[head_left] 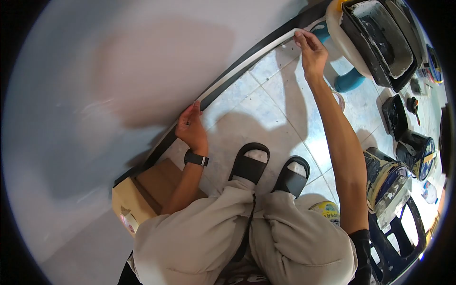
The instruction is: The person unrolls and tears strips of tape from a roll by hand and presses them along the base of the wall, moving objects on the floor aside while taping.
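Light pants [190, 242] are filling the low middle of the frame, nearest the camera, with a dark string [250, 218] hanging down between the legs. Two black sandals [249, 166] are sitting just above the knees, near the middle, and feet in pale socks are resting in them.

A thin white strip [247, 62] is running on a slant from the middle left up to the top, right of the middle. It is lying along the dark edge [164, 144] at the bottom of the wall [95, 142]. The left hand [191, 130], left of the middle, is pinching the low end of the strip between thumb and finger. A black watch [196, 158] is going around that wrist. The right hand [314, 56], at the top right of the middle, is pinching the high end with thumb and fingertips.

A brown box [135, 199] is standing open at the lower left, near the left arm. A yellow tub [327, 210] is sitting low, right of the pants. A big messy tray [384, 42] is resting at the upper right, over blue-green legs [350, 80]. A small black tray [395, 116], a brush [416, 111] and two messy buckets [387, 183] are sitting on the tile floor [275, 107] at the right. A dark seat [401, 237] is showing at the lower right.
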### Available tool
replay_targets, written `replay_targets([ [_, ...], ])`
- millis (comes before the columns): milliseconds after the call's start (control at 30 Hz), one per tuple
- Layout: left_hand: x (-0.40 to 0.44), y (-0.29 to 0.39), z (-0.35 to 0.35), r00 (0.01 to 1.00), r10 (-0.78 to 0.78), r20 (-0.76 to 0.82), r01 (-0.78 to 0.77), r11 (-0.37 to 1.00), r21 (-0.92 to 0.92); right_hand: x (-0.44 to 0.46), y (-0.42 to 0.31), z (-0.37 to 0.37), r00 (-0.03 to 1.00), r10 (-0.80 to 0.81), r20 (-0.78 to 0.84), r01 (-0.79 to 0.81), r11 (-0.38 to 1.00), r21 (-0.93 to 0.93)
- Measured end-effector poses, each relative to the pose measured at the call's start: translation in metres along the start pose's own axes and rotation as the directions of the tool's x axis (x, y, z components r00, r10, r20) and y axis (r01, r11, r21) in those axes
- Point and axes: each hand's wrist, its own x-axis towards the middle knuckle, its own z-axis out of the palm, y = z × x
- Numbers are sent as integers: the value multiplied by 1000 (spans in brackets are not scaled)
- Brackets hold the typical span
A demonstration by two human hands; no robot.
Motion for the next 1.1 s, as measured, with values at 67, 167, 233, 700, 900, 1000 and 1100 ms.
replay_targets([
  [67, 1, 3, 1, 1000, 24, 0, -24, 1000, 8, 3, -1, 4, 1000, 7, -1, -7, 1000, -6],
  [167, 0, 4, 3, 1000, 8, -14, -7, 994, 106, 6, -2, 9, 1000, 11, 4, -11, 1000, 19],
  [233, 1, 2, 5, 999, 2, -47, 0, 999, 51, 8, -1, 12, 1000, -8, 18, 7, 999, 36],
  [700, -2, 0, 6, 998, 13, -56, -11, 999, 41, 17, 3, 22, 1000, -11, 23, 10, 1000, 26],
  [900, 2, -10, 2, 995, 92, -42, -90, 994, 61, 15, 10, 21, 999, -29, 19, 29, 999, 39],
  [1000, 2, -10, 3, 996, 69, -49, -67, 997, 49, 16, 11, 21, 999, -26, 20, 26, 1000, 11],
  [1100, 2, -9, 3, 997, 62, -48, -60, 998, 35, 15, 12, 21, 1000, -25, 16, 24, 998, 57],
])
